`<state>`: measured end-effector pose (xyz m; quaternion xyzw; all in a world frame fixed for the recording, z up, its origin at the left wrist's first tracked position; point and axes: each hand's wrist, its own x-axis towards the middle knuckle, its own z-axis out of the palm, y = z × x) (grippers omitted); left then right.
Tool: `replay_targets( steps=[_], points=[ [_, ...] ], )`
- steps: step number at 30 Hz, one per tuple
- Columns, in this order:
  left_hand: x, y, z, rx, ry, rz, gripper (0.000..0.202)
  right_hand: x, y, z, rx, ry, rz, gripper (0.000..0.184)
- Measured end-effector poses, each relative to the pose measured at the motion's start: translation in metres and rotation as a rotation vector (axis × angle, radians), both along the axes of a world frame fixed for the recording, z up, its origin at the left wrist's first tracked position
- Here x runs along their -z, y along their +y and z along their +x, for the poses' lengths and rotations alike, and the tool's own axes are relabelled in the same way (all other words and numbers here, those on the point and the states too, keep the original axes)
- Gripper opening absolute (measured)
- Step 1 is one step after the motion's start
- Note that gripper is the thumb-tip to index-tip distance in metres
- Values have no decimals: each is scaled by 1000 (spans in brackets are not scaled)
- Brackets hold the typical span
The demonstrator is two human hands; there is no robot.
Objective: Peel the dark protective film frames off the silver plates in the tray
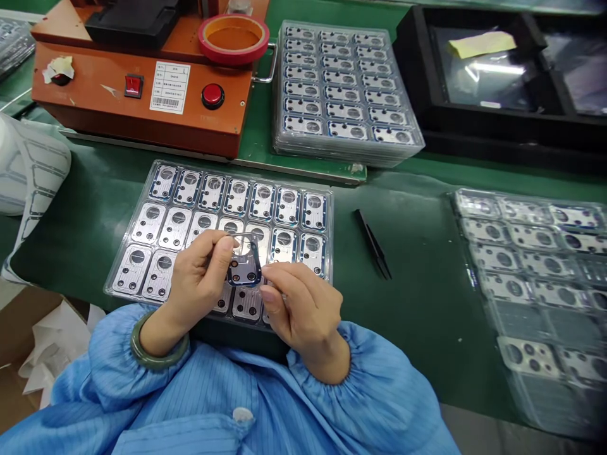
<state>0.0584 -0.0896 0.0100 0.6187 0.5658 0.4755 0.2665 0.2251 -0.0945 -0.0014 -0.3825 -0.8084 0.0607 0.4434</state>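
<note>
The left hand (199, 278) and right hand (298, 309) together pinch a small dark camera-lens plate (244, 268), lifted just above the near clear tray (142, 189) of matching plates; a thin clear film (241, 239) curls from the plate's top at the left fingertips. Black tweezers (373, 244) lie on the green mat (417, 303) to the right; an orange machine (137, 88) stands far left.

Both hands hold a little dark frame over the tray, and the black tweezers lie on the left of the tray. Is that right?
No. The head view shows the tweezers lying on the right of the tray, not the left. The left hand and right hand do hold the frame over the tray.
</note>
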Motion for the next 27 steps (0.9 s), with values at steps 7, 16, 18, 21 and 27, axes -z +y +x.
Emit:
replay_targets(
  steps=[7, 16, 18, 21, 27],
  points=[
    [-2, -1, 0, -26, -99, -57, 21, -2, 0, 2, -11, 193, -273, 26],
    [0, -2, 0, 19, -232, -79, 21, -14, 3, 4, -236, 202, -659, 16],
    [1, -2, 0, 77, -338, -86, 20, -15, 3, 5, -253, 220, -680, 17],
    [3, -2, -1, 134, -434, -85, 15, -15, 3, 6, -285, 239, -713, 18],
    [7, 1, -5, 96, -450, -86, 25, -15, 3, 4, -308, 244, -824, 9]
  ],
)
